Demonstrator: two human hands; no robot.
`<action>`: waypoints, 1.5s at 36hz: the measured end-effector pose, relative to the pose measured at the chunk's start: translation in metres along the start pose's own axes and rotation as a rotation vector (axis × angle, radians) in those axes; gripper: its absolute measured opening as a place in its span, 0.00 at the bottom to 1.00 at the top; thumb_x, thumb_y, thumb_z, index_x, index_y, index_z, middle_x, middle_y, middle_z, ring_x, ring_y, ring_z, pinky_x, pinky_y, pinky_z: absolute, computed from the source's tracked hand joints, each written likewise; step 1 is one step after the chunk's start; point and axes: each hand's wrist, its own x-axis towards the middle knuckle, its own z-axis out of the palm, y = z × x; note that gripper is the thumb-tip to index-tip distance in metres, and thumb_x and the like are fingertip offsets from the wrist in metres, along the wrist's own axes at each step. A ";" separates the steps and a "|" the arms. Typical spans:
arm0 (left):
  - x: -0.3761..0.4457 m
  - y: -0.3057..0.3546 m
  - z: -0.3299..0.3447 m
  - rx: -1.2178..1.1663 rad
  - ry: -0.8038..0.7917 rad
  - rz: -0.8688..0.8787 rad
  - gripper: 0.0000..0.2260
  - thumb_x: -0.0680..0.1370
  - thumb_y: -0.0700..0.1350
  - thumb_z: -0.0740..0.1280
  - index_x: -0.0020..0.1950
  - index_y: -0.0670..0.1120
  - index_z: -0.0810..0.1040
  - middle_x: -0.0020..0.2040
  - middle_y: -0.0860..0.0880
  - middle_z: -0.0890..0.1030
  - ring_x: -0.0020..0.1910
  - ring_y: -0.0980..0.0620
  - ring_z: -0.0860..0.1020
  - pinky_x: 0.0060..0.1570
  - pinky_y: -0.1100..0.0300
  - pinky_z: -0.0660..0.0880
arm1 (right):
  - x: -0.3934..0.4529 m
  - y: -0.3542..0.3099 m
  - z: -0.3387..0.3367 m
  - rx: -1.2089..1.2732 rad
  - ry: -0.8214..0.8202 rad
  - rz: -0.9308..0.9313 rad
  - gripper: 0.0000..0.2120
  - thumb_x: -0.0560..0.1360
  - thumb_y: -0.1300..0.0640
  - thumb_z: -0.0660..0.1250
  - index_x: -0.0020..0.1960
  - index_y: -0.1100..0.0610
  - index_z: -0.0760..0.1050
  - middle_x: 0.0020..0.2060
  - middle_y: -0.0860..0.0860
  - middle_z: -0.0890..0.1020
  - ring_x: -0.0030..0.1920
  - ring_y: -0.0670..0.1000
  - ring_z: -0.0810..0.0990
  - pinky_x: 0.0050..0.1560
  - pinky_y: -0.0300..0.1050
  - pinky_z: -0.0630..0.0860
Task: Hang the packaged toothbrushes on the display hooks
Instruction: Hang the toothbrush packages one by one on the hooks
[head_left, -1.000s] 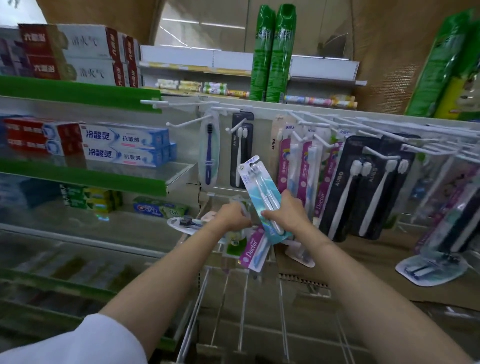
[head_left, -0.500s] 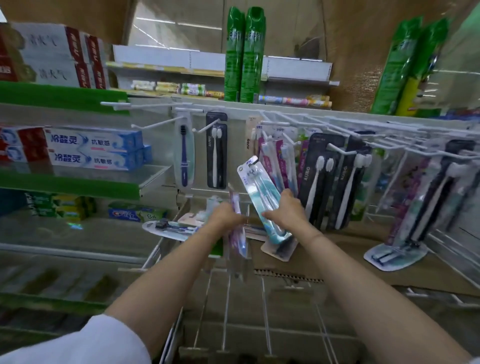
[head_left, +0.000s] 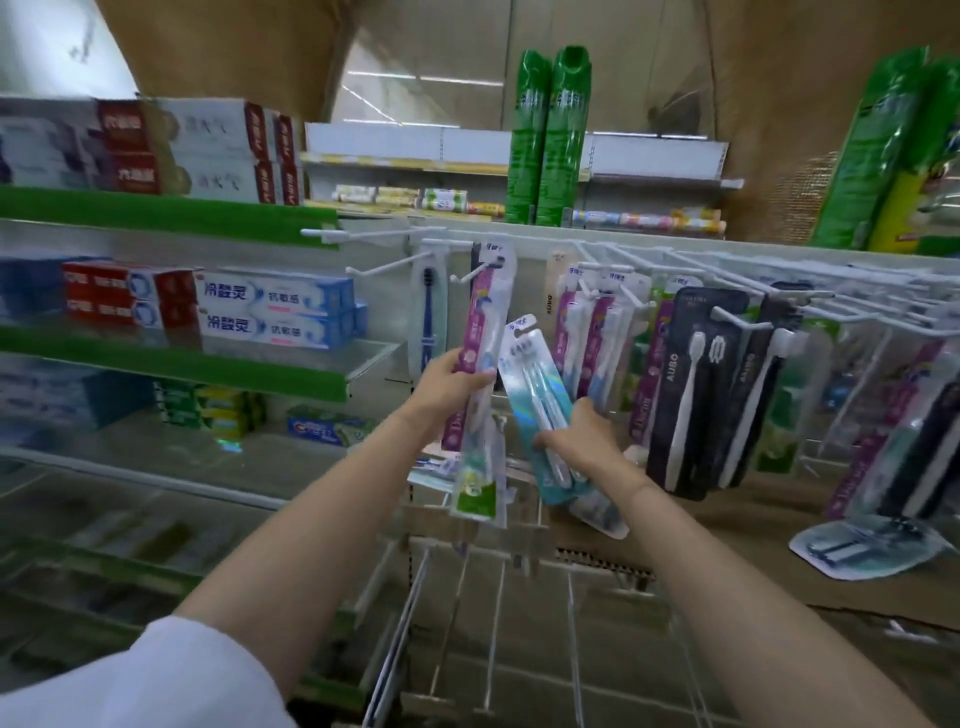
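My left hand (head_left: 445, 385) grips a purple toothbrush pack (head_left: 485, 317) and holds it upright; its top is level with a white display hook (head_left: 470, 273). A second pack with a green base (head_left: 477, 486) hangs below the same hand. My right hand (head_left: 576, 439) grips a teal two-brush pack (head_left: 527, 379), tilted with its top toward the left. Purple packs (head_left: 597, 332) and black AUBO packs (head_left: 693, 395) hang on the hooks (head_left: 737, 317) to the right.
Toothpaste boxes (head_left: 275, 312) fill green-edged shelves on the left. Two green spray cans (head_left: 550, 135) stand on top of the rack. A blue toothbrush pack (head_left: 428, 317) hangs behind my left hand. A loose pack (head_left: 865, 545) lies on the cardboard at lower right. A wire rack (head_left: 467, 623) sits below.
My left hand rose from the pile below with the purple pack and brought its top up to hook height. My right hand kept the teal pack in nearly the same place.
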 end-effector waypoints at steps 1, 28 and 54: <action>0.000 0.002 -0.002 -0.011 -0.001 0.010 0.11 0.76 0.37 0.66 0.58 0.42 0.76 0.47 0.46 0.79 0.48 0.46 0.78 0.48 0.55 0.76 | -0.001 -0.001 0.001 0.009 -0.007 -0.004 0.25 0.71 0.55 0.70 0.60 0.62 0.61 0.49 0.55 0.73 0.48 0.58 0.74 0.43 0.46 0.70; -0.001 0.005 -0.004 0.026 0.167 -0.169 0.17 0.79 0.40 0.62 0.67 0.35 0.68 0.60 0.39 0.75 0.62 0.40 0.73 0.59 0.51 0.68 | -0.018 0.015 -0.015 0.179 -0.035 -0.144 0.17 0.72 0.57 0.68 0.55 0.59 0.65 0.46 0.51 0.74 0.42 0.49 0.73 0.33 0.38 0.67; 0.002 -0.005 -0.092 -0.011 0.212 -0.193 0.13 0.79 0.34 0.55 0.40 0.43 0.76 0.36 0.46 0.77 0.33 0.52 0.74 0.34 0.63 0.69 | -0.010 -0.087 0.050 -0.015 -0.094 -0.364 0.17 0.70 0.59 0.69 0.56 0.56 0.67 0.51 0.55 0.78 0.45 0.52 0.75 0.39 0.41 0.68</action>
